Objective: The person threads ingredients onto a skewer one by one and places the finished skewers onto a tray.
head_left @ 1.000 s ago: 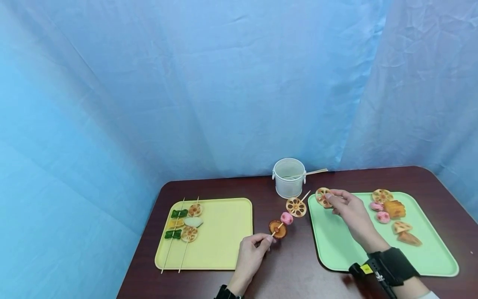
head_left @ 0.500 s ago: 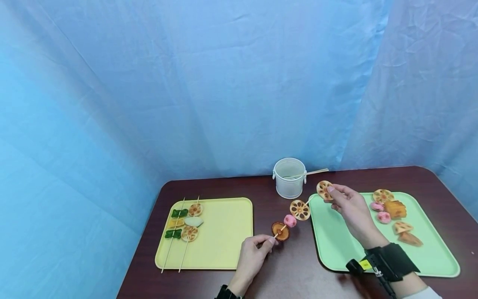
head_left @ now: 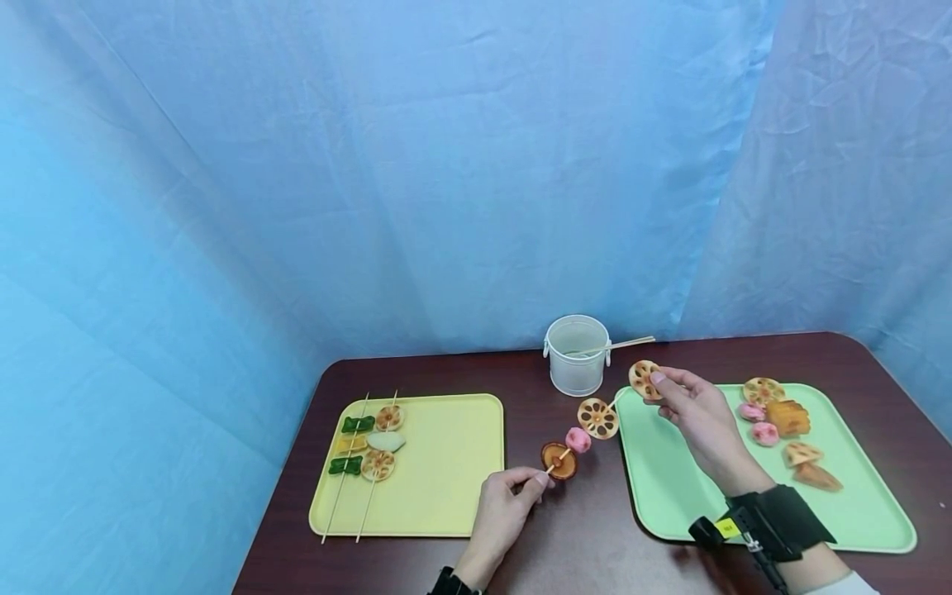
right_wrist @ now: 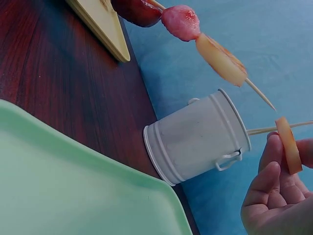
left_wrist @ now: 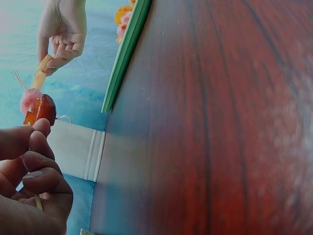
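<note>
My left hand pinches the lower end of a wooden skewer that slants up to the right. Threaded on it are a brown mushroom cap nearest the fingers, a pink ball and a lotus root slice. Beyond that slice the skewer's pointed tip is bare. Between thumb and fingers my right hand holds another lotus root slice, just past the tip. In the right wrist view a gap shows between tip and held slice.
A yellow tray at left bears two loaded skewers. On the green tray at right lie a lotus root slice, pink balls and several brown pieces. A white bucket with sticks stands behind.
My right hand has lifted its lotus root slice slightly up and away from the tray. The left hand's skewer has shifted a little right and down. Over the last half second both are nearly still.
</note>
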Motion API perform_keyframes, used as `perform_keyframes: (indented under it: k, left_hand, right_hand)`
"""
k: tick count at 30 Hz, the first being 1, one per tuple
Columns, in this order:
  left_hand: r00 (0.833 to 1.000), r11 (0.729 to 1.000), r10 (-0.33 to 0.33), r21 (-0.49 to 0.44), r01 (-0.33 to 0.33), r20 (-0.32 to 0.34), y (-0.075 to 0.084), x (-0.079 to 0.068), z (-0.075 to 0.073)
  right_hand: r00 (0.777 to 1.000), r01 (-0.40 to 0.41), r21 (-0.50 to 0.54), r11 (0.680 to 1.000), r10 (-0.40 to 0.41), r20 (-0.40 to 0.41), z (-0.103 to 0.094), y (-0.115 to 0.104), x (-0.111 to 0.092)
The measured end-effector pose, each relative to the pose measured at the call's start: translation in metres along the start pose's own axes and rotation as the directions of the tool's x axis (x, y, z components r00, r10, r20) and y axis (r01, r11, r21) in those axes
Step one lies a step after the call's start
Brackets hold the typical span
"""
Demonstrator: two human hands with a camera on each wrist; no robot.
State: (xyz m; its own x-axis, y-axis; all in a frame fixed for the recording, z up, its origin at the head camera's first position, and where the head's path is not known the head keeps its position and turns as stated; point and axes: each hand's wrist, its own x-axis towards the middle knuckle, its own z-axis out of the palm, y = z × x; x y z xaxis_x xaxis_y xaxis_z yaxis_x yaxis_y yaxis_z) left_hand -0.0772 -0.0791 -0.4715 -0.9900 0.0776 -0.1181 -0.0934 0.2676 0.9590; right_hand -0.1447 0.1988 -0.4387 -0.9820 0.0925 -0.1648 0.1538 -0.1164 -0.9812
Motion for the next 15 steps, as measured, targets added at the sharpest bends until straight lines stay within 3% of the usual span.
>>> perform_keyframes:
  k: [6, 15]
  left_hand:
    - [1.0, 1.0, 0.019, 0.013, -0.019, 0.004, -0.02, 0.007, 0.002]
    - [0.999, 0.999, 0.032, -0.007, -0.032, 0.013, -0.021, 0.008, 0.001]
  right_hand:
    - [1.0, 0.006, 0.014, 1.0, -0.007, 0.005, 0.001, 0.0, 0.0]
    - [1.0, 0.012, -0.002, 1.0, -0.012, 0.0, 0.004, 0.0, -0.001]
